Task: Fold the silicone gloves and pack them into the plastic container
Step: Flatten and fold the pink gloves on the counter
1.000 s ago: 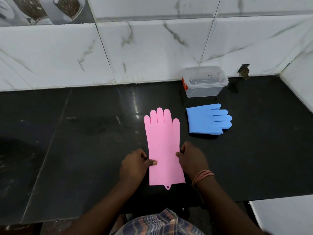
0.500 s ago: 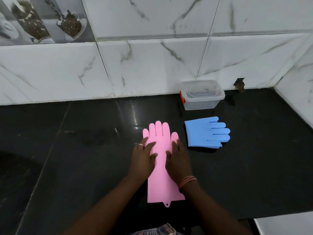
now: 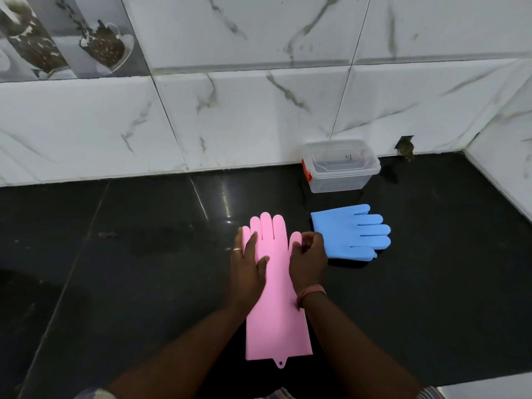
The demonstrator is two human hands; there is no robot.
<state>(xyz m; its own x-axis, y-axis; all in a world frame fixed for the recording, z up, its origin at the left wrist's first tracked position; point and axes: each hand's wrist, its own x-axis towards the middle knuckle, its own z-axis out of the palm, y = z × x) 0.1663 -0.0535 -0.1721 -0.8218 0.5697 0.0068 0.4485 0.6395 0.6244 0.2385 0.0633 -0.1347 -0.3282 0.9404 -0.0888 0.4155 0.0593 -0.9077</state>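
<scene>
Black polished counter, glossy enough to throw back the light, and behind it a wall of white marble-look tiles with grey veins. Up in the far-left corner, a printed tile with cups on it. Back against the wall sits the clear tub, rectangular, open-topped, an orange clip on its left end, nothing visible inside. Just in front of it lies the blue glove, flat and smooth, fingers pointing right, apart from the tub.

Centre stage: the pink glove, long, flat and matte, fingers aimed at the wall, cuff toward the person with a small hanging tab at the hem. It lies just left of the blue one, not touching it.

Left hand lies flat on the pink glove's left side, fingers straight and together, a ring on one of them. Right hand is at the glove's thumb edge, fingers curled in; it looks to be pinching the glove thumb there, though the knuckles hide the contact. A band circles that wrist. Both forearms cross the glove's lower edges.
</scene>
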